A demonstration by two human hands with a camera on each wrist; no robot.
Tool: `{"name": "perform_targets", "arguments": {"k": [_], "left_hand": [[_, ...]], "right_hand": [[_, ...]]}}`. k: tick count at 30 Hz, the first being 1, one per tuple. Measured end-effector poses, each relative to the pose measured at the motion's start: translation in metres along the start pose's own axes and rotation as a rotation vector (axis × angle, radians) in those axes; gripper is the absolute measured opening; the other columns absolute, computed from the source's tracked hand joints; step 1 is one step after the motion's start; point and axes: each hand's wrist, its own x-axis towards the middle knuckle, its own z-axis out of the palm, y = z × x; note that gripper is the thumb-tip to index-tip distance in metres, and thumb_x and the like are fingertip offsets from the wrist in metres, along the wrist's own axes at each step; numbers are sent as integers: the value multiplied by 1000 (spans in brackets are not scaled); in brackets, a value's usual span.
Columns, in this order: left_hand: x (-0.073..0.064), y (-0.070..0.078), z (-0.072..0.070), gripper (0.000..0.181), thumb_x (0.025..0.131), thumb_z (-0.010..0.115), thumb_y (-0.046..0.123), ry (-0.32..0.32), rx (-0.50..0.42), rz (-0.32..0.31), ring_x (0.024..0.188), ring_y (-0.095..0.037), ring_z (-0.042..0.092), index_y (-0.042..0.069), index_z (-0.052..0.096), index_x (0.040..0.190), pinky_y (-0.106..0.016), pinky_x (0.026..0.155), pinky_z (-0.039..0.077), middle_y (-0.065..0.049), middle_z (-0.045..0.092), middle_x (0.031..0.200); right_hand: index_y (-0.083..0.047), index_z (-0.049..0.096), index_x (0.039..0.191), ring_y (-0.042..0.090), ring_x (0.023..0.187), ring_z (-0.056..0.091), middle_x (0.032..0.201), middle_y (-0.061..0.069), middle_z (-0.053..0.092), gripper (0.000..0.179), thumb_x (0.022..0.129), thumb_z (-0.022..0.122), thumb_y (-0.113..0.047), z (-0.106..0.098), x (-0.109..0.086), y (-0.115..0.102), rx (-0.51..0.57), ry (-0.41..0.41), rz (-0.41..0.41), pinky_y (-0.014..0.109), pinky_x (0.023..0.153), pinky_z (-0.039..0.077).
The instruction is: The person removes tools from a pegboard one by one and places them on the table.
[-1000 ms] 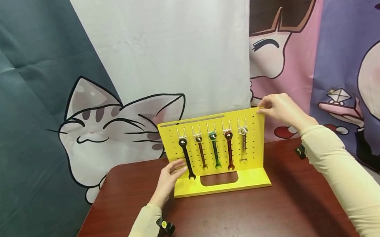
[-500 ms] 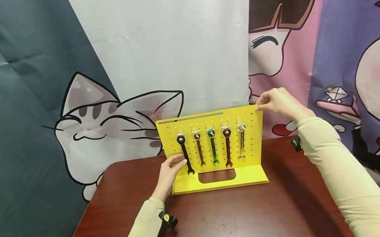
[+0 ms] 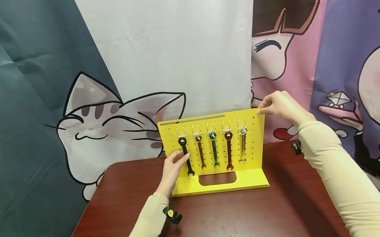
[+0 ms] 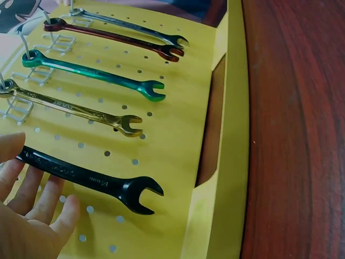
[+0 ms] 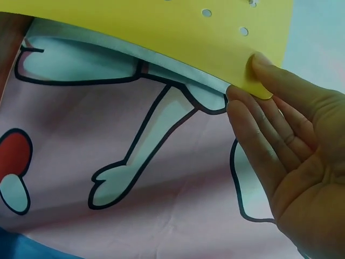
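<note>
Brown table (image 3: 221, 219), cartoon backdrop (image 3: 172, 50), 5 wrenches (image 3: 215, 150)

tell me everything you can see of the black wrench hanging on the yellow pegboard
The glossy black, metal-looking wrench has a long, slim handle with small markings, a forked open end at the bottom and a round ring end at the top. It hangs slightly tilted from a white wire hook on the yellow perforated board, leftmost in the head view. The left hand holds it around the handle.
</note>
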Motion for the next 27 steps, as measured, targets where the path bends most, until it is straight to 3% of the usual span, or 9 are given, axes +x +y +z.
{"name": "perform_targets", "arguments": {"k": [8,21,27], "left_hand": [[4,6,0,38,94,74,24,54,-114,16,110,-23,64,-1,68,122,-42,97,54,-13,66,120],[-2,15,3,23,96,72,18,34,-175,12,94,-14,68,2,68,111,-34,79,59,-5,73,104],[-8,26,6,17,95,72,15,4,-212,22,88,-14,69,2,69,106,-30,74,57,-8,74,102]], "right_hand": [[-5,78,93,24,78,68,87,9,75,18,84,82,-20,1,1,-2,8,3,13,43,75,51],[-4,77,92,23,77,66,84,8,74,20,84,83,-21,-3,2,-4,0,-24,32,37,70,50],[-5,77,91,23,76,66,84,8,74,19,84,82,-22,-3,2,-2,1,-27,34,37,69,49]]}}
